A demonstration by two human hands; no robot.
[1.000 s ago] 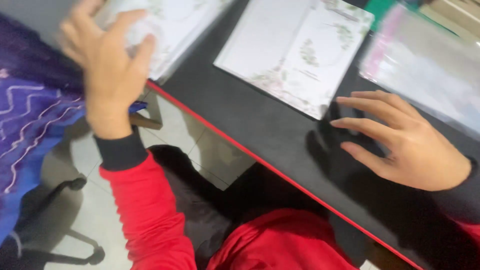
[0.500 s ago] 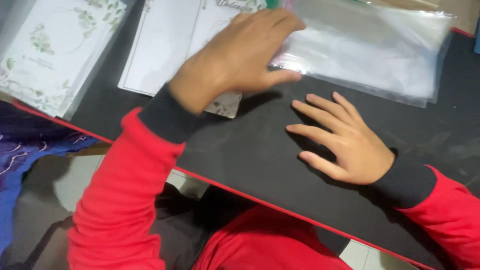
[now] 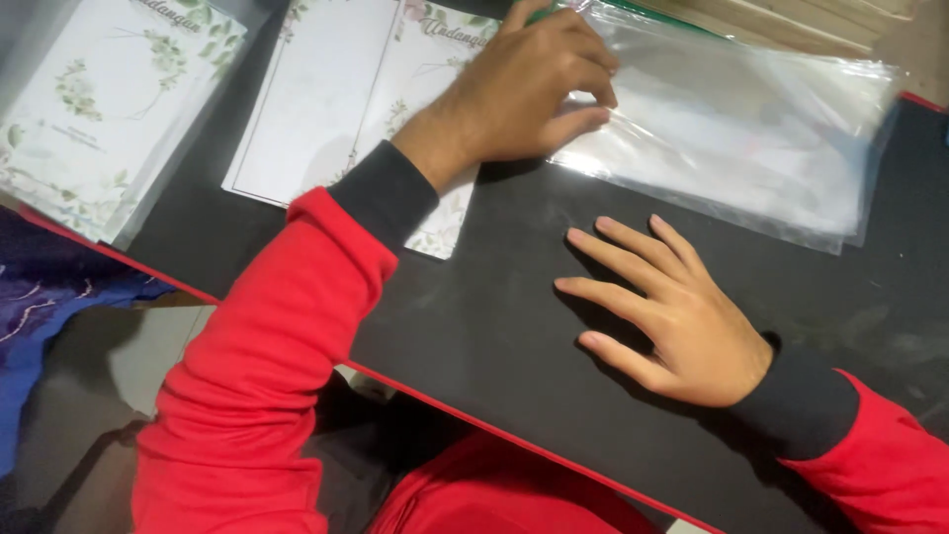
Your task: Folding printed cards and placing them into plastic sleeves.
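Cards (image 3: 326, 109) lie left of plastic sleeves (image 3: 732, 148) on table (image 3: 494, 336).

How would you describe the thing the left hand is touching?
On the black table, look to the far right side. The left hand pinches the stack of clear plastic sleeves; unlike the white floral cards beside it, it is see-through and glossy.
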